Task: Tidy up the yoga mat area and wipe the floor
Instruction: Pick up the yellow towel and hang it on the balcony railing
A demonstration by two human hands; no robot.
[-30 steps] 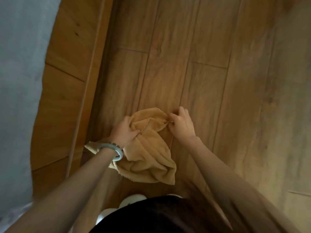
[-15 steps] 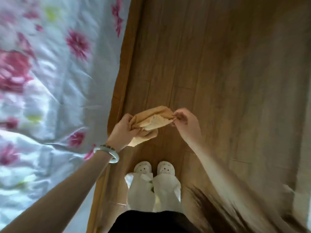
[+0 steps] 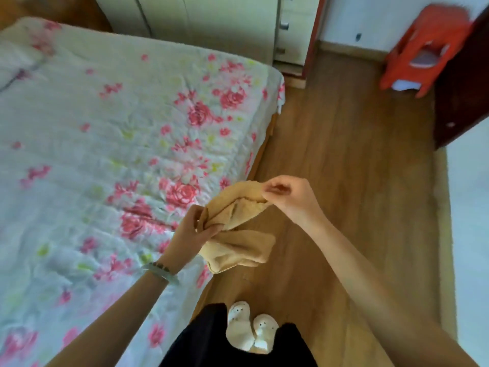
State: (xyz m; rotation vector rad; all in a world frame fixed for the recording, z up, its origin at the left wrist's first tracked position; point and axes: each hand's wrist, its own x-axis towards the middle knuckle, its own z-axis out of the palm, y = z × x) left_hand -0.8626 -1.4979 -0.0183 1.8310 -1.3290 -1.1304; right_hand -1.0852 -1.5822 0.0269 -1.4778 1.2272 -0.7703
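Cloth (image 3: 238, 229), tan, held up between both hands: left hand (image 3: 194, 229) grips one end, right hand (image 3: 288, 197) pinches the other; above wooden floor (image 3: 344, 181), beside bed (image 3: 119, 141).

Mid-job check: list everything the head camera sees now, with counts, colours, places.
Terry cloth: one, tan, held between both hands.
Quilted bedspread: one, white with pink flowers, left.
Wood plank floor: one, brown, right.
Plastic stool: one, red, top right.
Drawer cabinet: one, cream, top centre.
Door: one, dark red, right edge.
Slippers: two, white, bottom centre.
Bracelet: one, pale, left wrist.
Left hand: one, grips cloth's left end.
Right hand: one, pinches cloth's right end.
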